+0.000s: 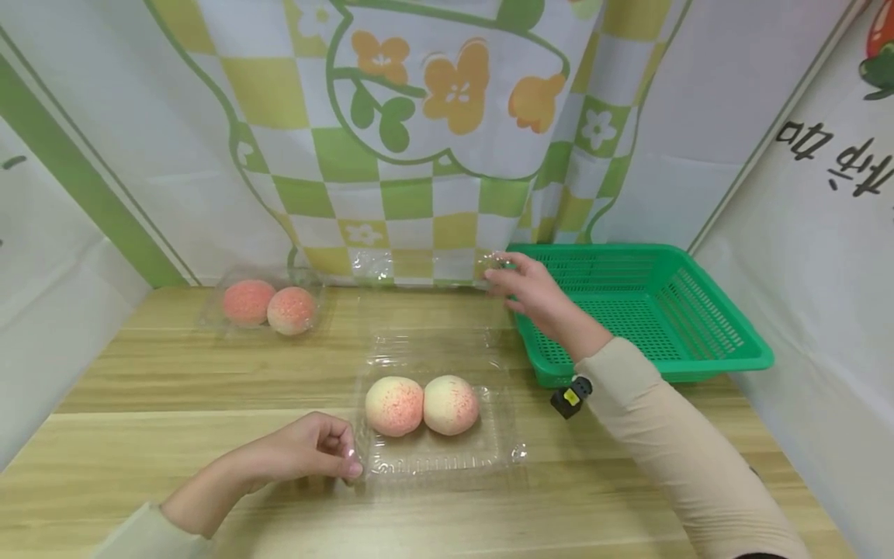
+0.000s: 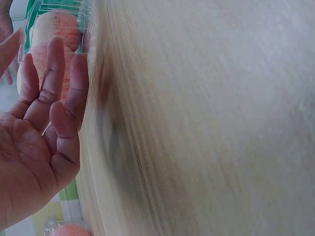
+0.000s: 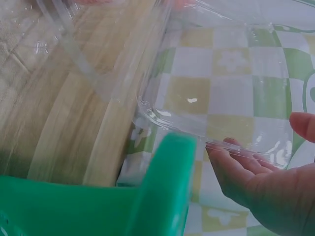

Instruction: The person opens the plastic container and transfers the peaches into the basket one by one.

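Observation:
A clear plastic clamshell box [image 1: 447,464] lies opened on the table, with two pale, pink-speckled peaches, a left peach [image 1: 394,406] and a right peach [image 1: 451,404], side by side in its base. Its see-through lid [image 3: 189,98] stands raised at the back. At the near left corner, my left hand [image 1: 300,450] pinches the box's rim between thumb and finger, the other fingers loosely bent in the left wrist view. My right hand [image 1: 531,291] touches the far right edge of the lid, fingers extended behind it and thumb apart.
A green plastic basket [image 1: 649,365] stands at the right, under my right forearm. Back left, another clear box [image 1: 209,314] holds two pinker peaches [image 1: 291,310]. A patterned curtain [image 1: 433,217] hangs behind the table. A small black device [image 1: 569,397] hangs at my right wrist.

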`<state>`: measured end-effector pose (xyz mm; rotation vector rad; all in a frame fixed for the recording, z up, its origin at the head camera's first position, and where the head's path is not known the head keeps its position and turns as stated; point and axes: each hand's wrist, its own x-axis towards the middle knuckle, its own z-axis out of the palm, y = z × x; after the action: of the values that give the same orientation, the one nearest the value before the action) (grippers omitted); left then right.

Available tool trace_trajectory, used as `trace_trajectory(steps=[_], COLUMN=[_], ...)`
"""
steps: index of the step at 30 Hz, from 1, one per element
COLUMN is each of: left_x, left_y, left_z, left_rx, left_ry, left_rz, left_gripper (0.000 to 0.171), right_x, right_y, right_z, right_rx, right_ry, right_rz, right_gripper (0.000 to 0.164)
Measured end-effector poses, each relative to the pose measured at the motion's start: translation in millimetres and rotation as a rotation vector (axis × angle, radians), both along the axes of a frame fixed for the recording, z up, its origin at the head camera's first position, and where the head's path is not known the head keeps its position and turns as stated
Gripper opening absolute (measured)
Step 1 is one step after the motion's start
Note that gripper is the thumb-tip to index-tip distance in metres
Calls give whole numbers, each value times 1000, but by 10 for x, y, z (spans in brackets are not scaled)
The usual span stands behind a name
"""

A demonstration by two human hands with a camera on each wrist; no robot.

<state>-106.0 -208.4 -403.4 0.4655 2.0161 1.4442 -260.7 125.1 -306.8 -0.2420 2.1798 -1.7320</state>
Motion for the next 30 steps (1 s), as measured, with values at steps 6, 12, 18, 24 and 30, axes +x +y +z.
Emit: trace_trajectory(steps=[6, 12, 18, 24, 30], left_x=[-5, 2, 1, 7, 22], left_y=[0, 0, -3, 5, -6], left_z=[-2, -1, -7, -17, -20], left_rx=[4, 10, 13, 15, 28], left_ry=[-1, -1, 1, 4, -12], left_rz=[1, -4, -9, 0, 0], left_gripper=[37, 38, 38, 35, 28], right_x=[-29, -107, -202, -236, -180], right_y=[6, 2, -12, -17, -17], right_z=[35, 55, 53, 27, 30], right_rx=[13, 34, 85, 121, 159], right_ry=[-4, -67, -139, -145, -119], right_rz=[-25, -34, 11, 58, 88], right_gripper=[65, 67, 71, 72, 72])
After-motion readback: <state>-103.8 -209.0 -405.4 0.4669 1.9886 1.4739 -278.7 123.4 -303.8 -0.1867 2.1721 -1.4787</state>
